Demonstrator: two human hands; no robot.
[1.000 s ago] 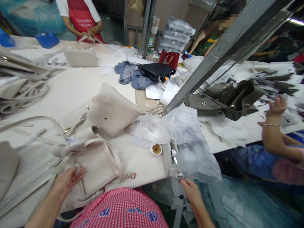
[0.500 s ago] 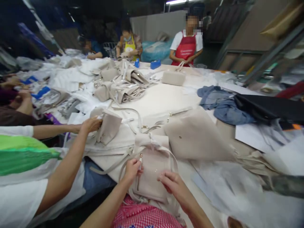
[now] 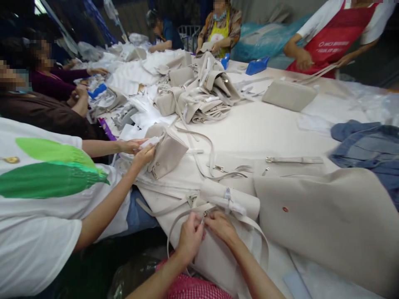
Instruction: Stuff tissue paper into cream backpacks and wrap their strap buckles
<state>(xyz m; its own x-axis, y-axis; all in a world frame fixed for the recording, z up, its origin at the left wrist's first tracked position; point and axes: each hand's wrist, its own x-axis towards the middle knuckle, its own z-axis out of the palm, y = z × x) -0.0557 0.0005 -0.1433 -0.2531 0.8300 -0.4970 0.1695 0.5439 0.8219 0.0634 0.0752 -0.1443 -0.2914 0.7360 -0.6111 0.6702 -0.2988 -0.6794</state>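
A beige backpack with looped straps lies tilted at the table's near edge, against the red checked cloth at my front. My left hand is closed in a pinch on the zipper pull of its front pocket. Close beside it, my right hand has its fingers pinched together at the zipper's top end, by the gold metal slider. What lies between the right fingertips is hidden. Just above my hands, a clear plastic wrap crosses the bag's rolled upper part.
To my left, a co-worker in a white shirt handles a beige bag. A large beige bag lies at my right, with blue denim cloth beyond. Several bags are heaped mid-table. Other people stand around the table.
My right hand has moved from the pocket's right side up to the zipper, beside my left hand. My view has turned left. The co-worker's two hands now show at the neighbouring bag.
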